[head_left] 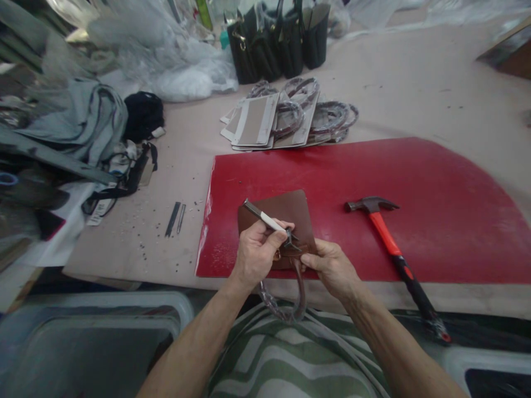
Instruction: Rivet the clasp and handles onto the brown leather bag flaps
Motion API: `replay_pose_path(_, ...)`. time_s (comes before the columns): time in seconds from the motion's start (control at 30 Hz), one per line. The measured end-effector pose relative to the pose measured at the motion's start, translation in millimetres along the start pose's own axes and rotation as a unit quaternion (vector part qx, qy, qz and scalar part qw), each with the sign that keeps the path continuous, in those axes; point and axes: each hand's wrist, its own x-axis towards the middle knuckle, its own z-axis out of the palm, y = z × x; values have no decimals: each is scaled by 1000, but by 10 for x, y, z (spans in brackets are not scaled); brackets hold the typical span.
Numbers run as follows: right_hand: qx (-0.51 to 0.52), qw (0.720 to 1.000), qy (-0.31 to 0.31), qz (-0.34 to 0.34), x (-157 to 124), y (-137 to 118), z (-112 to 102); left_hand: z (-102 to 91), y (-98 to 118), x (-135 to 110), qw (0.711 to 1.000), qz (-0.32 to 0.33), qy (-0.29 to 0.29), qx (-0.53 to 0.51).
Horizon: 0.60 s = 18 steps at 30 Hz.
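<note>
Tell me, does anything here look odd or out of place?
Small dark specks lie scattered on the board left of the red mat, whose left edge is scuffed white. The hammer lies with its handle past the board's front edge, which looks precarious.

Hands: two, a left hand [257, 257] and a right hand [329, 268]
Leather panels: one brown leather panel [286, 213]
Hand tools: one white-handled tool [265, 220]
Hammers: one claw hammer [384, 235]
Mats: one red mat [456, 182]
Metal strips: two metal strips [173, 219], lying side by side
Handbags: at least three black handbags [290, 47] (they overlap, so an exact count is hard)
Coiled handles: about four coiled handles [329, 117]
Cream panels: several cream panels [254, 120] in a pile — too overlapped to count
</note>
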Motion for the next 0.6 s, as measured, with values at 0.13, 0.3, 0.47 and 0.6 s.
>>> replay_pose_path(0.13,-2,1000,0,-2,-17,12,-8,4,9,-6,1000,-4,0,5)
replay_pose_path(0.3,21,1000,-17,2,-42,2,0,33,-27,-3,1000,-8,-7,18)
replay_pose_path(0.47,-16,1000,17,-3,-14,10,14,27,-81,16,1000,-16,-2,15)
replay_pose_path(0.6,-12,1000,22,0,6,28,24,-4,-119,28,1000,-11,11,-13)
